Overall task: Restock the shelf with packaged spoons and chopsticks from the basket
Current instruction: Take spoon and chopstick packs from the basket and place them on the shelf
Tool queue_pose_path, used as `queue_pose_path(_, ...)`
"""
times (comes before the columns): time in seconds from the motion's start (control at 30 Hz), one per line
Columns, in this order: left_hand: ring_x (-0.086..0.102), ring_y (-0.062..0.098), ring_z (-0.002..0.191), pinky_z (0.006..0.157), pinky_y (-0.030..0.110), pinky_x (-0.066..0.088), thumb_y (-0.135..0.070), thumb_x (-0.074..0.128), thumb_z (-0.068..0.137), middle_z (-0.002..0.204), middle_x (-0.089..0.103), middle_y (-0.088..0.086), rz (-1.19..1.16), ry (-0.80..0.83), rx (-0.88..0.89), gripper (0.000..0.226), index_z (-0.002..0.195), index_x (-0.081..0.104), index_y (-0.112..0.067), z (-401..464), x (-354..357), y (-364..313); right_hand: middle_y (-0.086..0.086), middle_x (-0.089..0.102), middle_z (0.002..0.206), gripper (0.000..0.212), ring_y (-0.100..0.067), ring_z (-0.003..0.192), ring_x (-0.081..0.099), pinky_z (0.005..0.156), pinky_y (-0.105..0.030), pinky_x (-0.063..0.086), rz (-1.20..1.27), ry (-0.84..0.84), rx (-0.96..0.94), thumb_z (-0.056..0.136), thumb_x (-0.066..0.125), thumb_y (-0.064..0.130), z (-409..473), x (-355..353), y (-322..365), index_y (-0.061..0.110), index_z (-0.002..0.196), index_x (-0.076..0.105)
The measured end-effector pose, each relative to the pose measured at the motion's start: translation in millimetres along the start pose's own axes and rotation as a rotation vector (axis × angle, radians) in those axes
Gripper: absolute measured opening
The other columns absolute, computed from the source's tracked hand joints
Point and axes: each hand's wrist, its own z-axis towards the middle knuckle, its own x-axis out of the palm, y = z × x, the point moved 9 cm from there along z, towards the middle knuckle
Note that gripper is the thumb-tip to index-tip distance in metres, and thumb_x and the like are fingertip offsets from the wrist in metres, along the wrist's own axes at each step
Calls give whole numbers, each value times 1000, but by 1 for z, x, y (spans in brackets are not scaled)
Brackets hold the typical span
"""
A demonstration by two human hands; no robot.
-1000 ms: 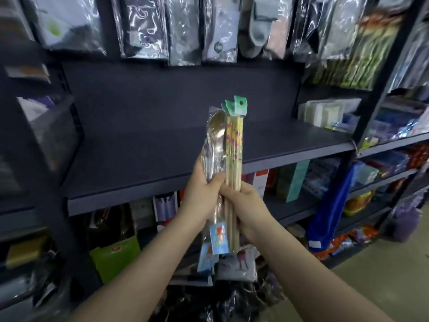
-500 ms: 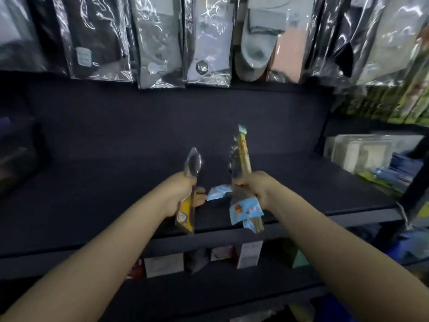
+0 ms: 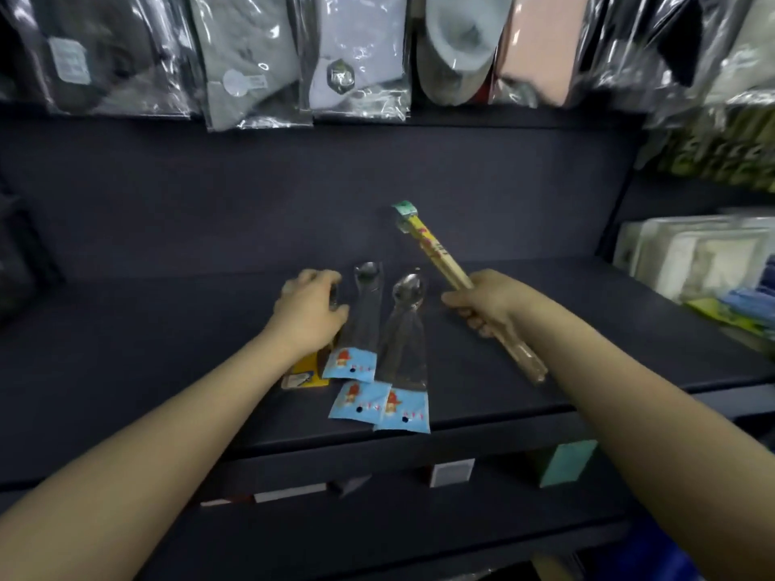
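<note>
Already you are getting spoons onto the shelf [image 3: 126,354]: at nine o'clock your left hand [image 3: 308,314] is resting on a yellow-labelled packet [image 3: 304,373], fingers curled over its top, and just right of it two blue-labelled spoon packets [image 3: 362,325] are lying flat. At three o'clock your right hand [image 3: 482,304] is gripping the chopsticks [image 3: 432,249], tilted toward eleven o'clock and not yet set down. The basket is lying out of view, so you cannot judge what remains.
</note>
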Motion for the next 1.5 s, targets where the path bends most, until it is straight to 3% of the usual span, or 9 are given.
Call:
queue_pose_path(0.17,58,10,95,81,19,40,-17,52,88,108,66,0,-134,45,452,24,109,63,-14,-5,9,-102,-18,60,86,30,-31,75,57,60,-32,39,-348,-323,13,80,69,23,-8,-114,-48,3,100,58)
queue_pose_path(0.3,50,6,82,82,28,46,-22,49,89,100,61,-7,-47,88,662,24,108,63,-19,-6,34,-166,-23,58,120,36,-39,110,55,84,-38,43,-581,-479,20,86,57,16,-8,-168,-86,4,119,48)
queue_pose_path(0.6,62,11,89,86,35,50,-23,52,89,100,69,-4,-90,152,655,22,106,65,-20,-21,47,-191,-19,50,131,37,-38,121,46,95,-44,41,-896,-477,203,98,33,27,11,-184,-133,11,124,52)
queue_pose_path(0.7,62,11,88,84,36,51,-23,53,88,99,68,-6,-126,124,639,22,108,64,-23,-34,29,-177,-18,45,135,40,-38,124,41,99,-45,38,-920,-547,39,96,37,31,-8,-162,-106,9,129,47)
queue_pose_path(0.87,60,8,82,72,14,45,-18,53,88,104,60,-13,-242,-12,542,36,122,54,-27,-76,-28,-121,-14,61,114,28,-31,104,56,82,-38,46,-622,-450,-511,95,45,22,-77,-62,-11,7,115,57)
queue_pose_path(1.0,58,-7,77,68,12,45,-15,56,87,93,62,-12,-276,-151,470,28,113,61,-22,-134,-76,-40,-12,67,97,26,-30,88,62,71,-42,51,-530,-273,-839,92,44,20,-156,49,54,6,100,64)
queue_pose_path(1.13,54,-16,74,66,-2,37,-32,44,85,89,63,-11,-131,-51,444,36,110,64,-16,-217,-88,51,-7,69,88,28,-29,78,65,59,-37,53,-500,-79,-1029,90,42,25,-236,167,87,10,93,66)
queue_pose_path(1.3,55,-3,77,65,14,40,-42,38,84,94,63,-8,-35,124,172,46,117,61,-19,-315,-65,212,-5,67,94,26,-27,82,60,62,-41,50,-569,304,-963,94,41,27,-281,339,69,13,96,63)
queue_pose_path(1.5,61,27,98,81,31,47,-15,46,93,113,63,6,-226,405,-512,31,123,54,-9,-454,20,416,-4,53,75,24,-22,68,54,66,-38,47,-761,789,-750,98,34,27,-305,563,-43,16,81,48)
